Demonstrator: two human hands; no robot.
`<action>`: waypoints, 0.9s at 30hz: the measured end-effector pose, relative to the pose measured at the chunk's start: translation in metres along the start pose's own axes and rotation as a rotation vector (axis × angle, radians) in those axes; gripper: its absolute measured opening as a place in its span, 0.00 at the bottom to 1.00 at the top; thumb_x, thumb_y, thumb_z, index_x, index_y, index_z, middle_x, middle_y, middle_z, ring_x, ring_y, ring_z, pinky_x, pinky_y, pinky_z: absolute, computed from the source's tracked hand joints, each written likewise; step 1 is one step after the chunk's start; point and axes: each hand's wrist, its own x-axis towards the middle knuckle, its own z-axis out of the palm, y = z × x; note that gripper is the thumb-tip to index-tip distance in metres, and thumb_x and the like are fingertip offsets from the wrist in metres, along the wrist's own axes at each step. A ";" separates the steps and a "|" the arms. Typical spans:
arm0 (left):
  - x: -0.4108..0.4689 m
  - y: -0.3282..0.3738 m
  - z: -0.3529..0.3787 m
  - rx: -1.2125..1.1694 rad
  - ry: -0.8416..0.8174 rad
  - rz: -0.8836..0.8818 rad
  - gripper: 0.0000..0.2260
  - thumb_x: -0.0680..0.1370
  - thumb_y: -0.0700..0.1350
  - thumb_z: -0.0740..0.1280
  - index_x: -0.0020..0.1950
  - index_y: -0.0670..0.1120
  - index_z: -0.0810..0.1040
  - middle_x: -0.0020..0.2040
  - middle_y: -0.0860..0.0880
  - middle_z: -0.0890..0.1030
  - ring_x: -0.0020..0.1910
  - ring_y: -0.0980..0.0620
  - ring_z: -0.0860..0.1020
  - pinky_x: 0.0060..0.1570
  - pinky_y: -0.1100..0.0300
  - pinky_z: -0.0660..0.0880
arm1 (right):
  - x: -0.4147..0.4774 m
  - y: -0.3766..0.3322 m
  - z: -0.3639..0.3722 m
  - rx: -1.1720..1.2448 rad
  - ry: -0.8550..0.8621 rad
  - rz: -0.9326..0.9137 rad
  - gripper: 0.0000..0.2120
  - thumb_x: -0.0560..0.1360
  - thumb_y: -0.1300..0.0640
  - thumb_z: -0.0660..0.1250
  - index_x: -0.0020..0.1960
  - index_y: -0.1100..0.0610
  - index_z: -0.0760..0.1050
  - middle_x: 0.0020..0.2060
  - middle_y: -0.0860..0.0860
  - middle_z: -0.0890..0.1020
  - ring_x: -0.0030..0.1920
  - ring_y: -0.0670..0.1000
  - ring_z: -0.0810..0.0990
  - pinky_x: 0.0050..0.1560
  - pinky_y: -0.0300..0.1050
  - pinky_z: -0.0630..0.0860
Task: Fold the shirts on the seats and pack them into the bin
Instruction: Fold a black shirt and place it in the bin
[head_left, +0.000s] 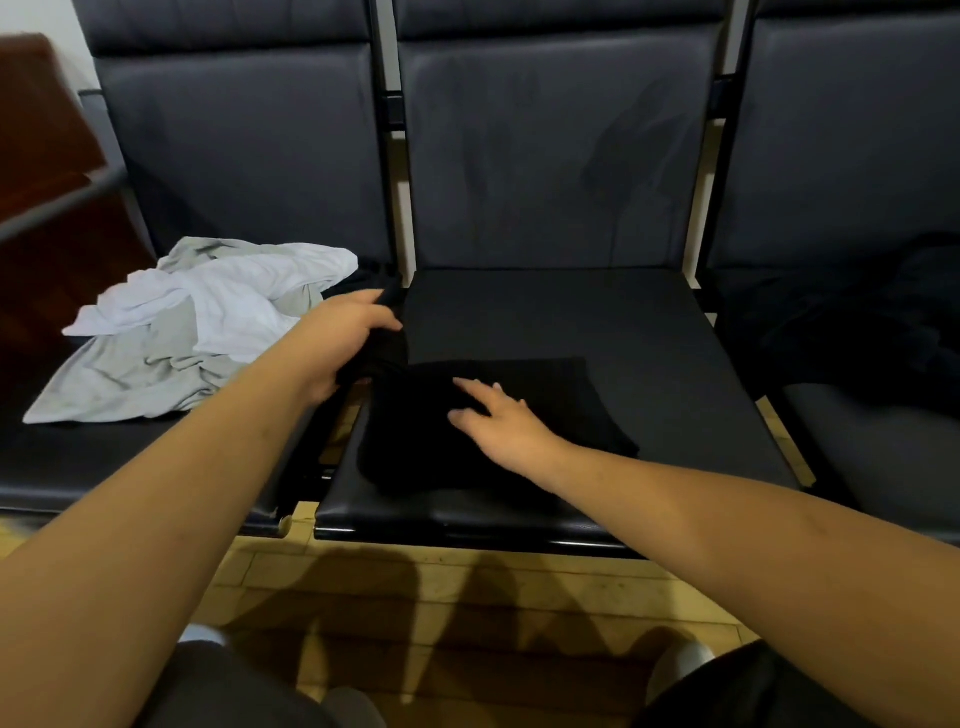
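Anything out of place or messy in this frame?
Only expected mess: grey and white shirts lie crumpled on the left seat, and a dark garment is bunched on the right seat. Left hand grips the black shirt; right hand rests on it.

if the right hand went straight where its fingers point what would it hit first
Likely the bunched edge of the black shirt that the left hand grips, up-left of the right hand; depth is unclear.

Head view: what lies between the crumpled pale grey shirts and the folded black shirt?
The left hand, gripping the folded black shirt by its edge, above the gap between seats; head view.
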 end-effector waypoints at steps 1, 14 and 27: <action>0.001 0.003 0.006 0.016 -0.019 0.028 0.14 0.77 0.35 0.63 0.55 0.48 0.84 0.44 0.47 0.87 0.42 0.49 0.85 0.38 0.60 0.80 | -0.001 -0.003 -0.001 0.228 0.041 0.025 0.23 0.82 0.47 0.62 0.76 0.47 0.69 0.74 0.51 0.71 0.76 0.52 0.65 0.79 0.50 0.57; 0.021 -0.006 0.080 0.220 -0.386 -0.011 0.18 0.82 0.59 0.62 0.67 0.51 0.70 0.46 0.45 0.87 0.37 0.49 0.82 0.37 0.58 0.75 | -0.017 0.018 -0.083 0.661 0.196 0.495 0.32 0.72 0.39 0.73 0.69 0.55 0.76 0.58 0.55 0.83 0.55 0.57 0.83 0.58 0.54 0.80; 0.048 -0.074 0.032 0.345 0.090 -0.341 0.18 0.80 0.53 0.68 0.61 0.41 0.76 0.46 0.46 0.76 0.47 0.46 0.77 0.49 0.52 0.73 | -0.013 0.033 -0.098 -0.119 0.413 0.375 0.10 0.78 0.56 0.68 0.47 0.63 0.79 0.45 0.58 0.82 0.45 0.57 0.83 0.44 0.51 0.80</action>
